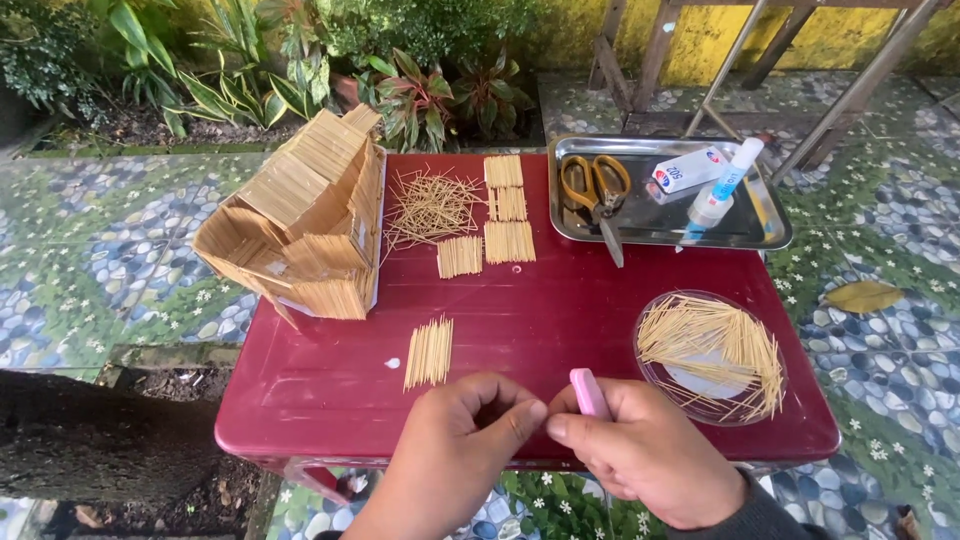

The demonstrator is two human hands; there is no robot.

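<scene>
we are bringing our left hand [470, 430] and right hand [650, 450] together at the near edge of the red table [560, 300]. the right fingers are curling shut around a pink cutter [588, 392], keeping its tip free. the left thumb and forefinger are pinching closed; we cannot tell on what. a toothpick bundle [429, 352] is lying just ahead, within reach, with the toothpick house [305, 220] set back, clear of both hands.
</scene>
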